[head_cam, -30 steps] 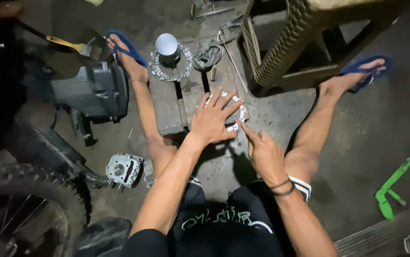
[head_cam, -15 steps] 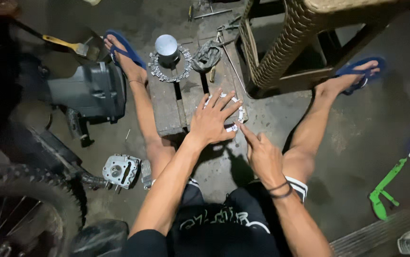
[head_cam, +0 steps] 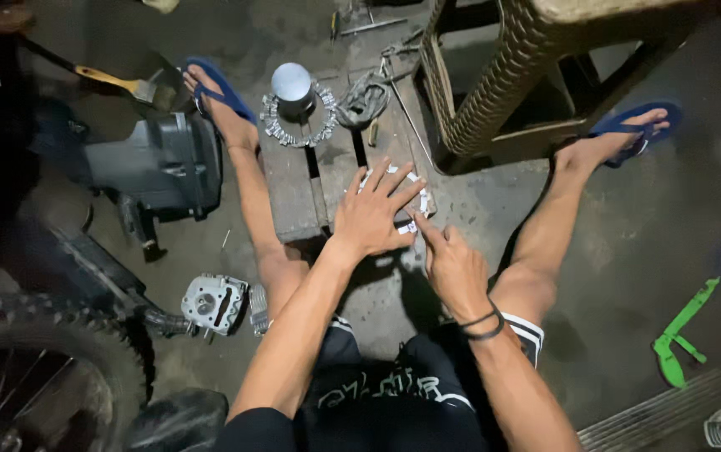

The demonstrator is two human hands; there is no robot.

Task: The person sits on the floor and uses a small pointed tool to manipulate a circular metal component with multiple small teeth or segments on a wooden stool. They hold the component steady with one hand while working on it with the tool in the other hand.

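Observation:
I sit on the floor with my legs spread. My left hand (head_cam: 375, 212) lies flat, fingers spread, pressing on a pale ring-shaped part (head_cam: 419, 197) that rests on a wooden board (head_cam: 293, 192). My right hand (head_cam: 451, 266) is beside it, its index finger touching the ring's near edge. Farther along the board lies a toothed metal ring (head_cam: 275, 125) with a shiny cylinder (head_cam: 292, 84) standing in it, and next to that a dark metal part (head_cam: 362, 99).
A cylinder head (head_cam: 212, 303) lies by my left thigh. A grey engine cover (head_cam: 159, 163), a brush (head_cam: 122, 84) and a motorcycle tyre (head_cam: 42, 368) are on the left. A woven stool (head_cam: 511, 75) stands ahead right, and a green tool (head_cam: 683, 331) lies on the right.
Both hands stay on the ring-shaped part; the view has shifted slightly, nothing else has visibly moved.

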